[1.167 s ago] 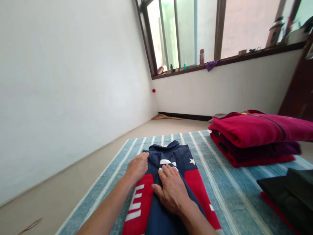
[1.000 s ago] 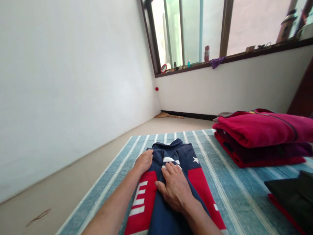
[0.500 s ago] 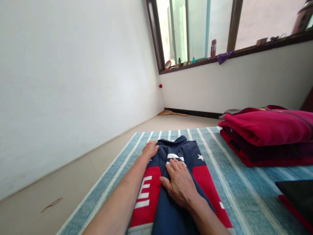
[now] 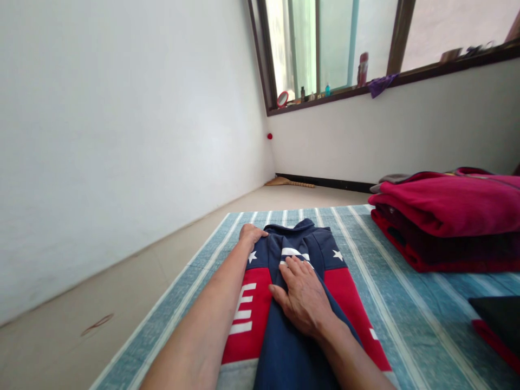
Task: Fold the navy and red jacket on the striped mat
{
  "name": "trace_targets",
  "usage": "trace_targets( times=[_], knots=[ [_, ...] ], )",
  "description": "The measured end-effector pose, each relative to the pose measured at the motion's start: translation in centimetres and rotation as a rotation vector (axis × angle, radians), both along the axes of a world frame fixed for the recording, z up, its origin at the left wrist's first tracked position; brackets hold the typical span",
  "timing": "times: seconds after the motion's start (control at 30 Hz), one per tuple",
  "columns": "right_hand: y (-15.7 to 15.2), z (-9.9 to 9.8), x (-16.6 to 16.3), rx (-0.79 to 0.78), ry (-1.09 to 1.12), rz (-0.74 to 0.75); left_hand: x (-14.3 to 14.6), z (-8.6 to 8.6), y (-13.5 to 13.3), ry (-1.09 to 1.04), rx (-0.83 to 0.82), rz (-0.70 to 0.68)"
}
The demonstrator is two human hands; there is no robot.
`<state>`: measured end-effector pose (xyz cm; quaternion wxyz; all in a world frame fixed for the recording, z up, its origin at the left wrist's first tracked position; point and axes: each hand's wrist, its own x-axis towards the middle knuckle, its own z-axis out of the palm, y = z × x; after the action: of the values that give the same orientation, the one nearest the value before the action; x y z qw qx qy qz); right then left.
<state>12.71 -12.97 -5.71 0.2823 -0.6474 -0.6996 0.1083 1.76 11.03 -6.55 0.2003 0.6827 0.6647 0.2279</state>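
- Currently, the left hand (image 4: 252, 234) reaches forward, forearm extended, fingertips at the upper-left shoulder corner of a folded navy, red and grey fabric garment with white stars (image 4: 280, 346); whether it grips the edge cannot be determined.
- The right hand (image 4: 304, 295) lies palm down, fingers slightly spread, on the garment's navy middle, grasping nothing.
- Compared with 1.2 s ago, the left hand has moved farther along the shoulder toward the collar, exposing the left white star; the right hand's placement on the garment is unchanged.
- Garment position: face up on a teal, white-striped cloth cover (image 4: 406, 303), collar pointing away.
- Right side, well apart: a stack of folded crimson and purple fleece clothes (image 4: 450, 208); nearer, a dark folded garment over red fabric (image 4: 498, 319).
- Obstructions: the left forearm hides part of the garment's left edge; the right hand covers part of the white-striped print.
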Motion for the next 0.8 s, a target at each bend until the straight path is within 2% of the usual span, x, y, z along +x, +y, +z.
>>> trace_targets(
  times=[0.23,0.37,0.47,0.57,0.67,0.8],
  knots=[
    [0.1,-0.2,0.1,0.018,-0.013,0.006,0.3,1.3,-1.0,0.178,0.083,0.025],
    [0.2,-0.4,0.1,0.017,-0.017,0.003,0.8,2.8,-3.6,0.327,0.219,0.006],
    [0.2,-0.5,0.1,0.022,-0.016,0.005,0.9,3.2,-5.8,0.405,0.306,-0.094],
    [0.1,-0.4,0.2,0.026,-0.021,0.006,0.7,2.6,-7.2,0.451,0.3,-0.228],
    [0.1,-0.3,0.4,0.023,-0.028,0.013,0.5,1.3,-7.3,0.471,0.261,-0.351],
    [0.0,-0.1,0.4,0.004,-0.04,0.016,0.6,-0.2,-6.8,0.48,0.239,-0.418]
  ],
)
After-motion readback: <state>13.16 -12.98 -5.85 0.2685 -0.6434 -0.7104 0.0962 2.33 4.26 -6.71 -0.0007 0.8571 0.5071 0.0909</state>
